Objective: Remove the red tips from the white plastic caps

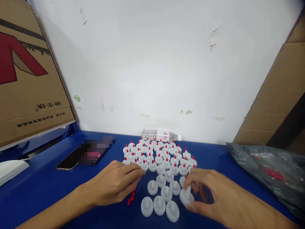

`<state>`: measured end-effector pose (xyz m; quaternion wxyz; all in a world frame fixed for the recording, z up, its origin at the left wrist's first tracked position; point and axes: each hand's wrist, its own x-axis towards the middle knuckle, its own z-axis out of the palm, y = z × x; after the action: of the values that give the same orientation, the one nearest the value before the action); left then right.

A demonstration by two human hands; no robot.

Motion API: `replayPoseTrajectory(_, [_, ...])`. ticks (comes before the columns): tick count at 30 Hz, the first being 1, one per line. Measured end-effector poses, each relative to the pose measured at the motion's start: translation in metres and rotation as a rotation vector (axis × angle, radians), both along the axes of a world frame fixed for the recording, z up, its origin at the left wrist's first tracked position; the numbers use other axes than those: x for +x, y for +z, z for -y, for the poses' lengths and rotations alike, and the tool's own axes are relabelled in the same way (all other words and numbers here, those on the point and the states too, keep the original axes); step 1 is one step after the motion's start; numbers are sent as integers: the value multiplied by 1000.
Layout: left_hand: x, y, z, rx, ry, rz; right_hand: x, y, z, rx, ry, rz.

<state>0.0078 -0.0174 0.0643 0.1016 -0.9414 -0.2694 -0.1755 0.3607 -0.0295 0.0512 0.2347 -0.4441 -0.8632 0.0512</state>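
My right hand [207,194] has its thumb and fingers around a white nozzle cap [186,196], which is tilted a little; its nozzle has no red tip that I can see. My left hand [119,183] is closed, fingers pressed together, left of the bare caps; anything in its pinch is hidden. Several small red tips [131,199] lie on the table just below that hand. Between the hands stand several white nozzle caps without tips [166,193]. Behind them, many more white caps wear red tips [159,159] in a tight cluster.
A clear plastic bottle [160,135] lies against the white wall [152,63]. Phones [71,157] lie on the blue table [107,210] at left, near a white device [11,170]. A grey plastic bag [267,171] with red pieces is at right. Cardboard [26,95] stands at left.
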Motion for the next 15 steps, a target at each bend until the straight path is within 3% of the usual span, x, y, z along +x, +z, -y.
replayPoseTrajectory(3, [2, -4, 2, 46, -55, 64, -2, 5, 0, -136, 46, -66])
replayPoseTrajectory(8, [6, -7, 8, 53, -104, 151, -23, 11, 5, -117, -13, -134])
replayPoseTrajectory(15, [11, -10, 12, 48, -104, 245, -47, 8, 6, 223, 186, -149])
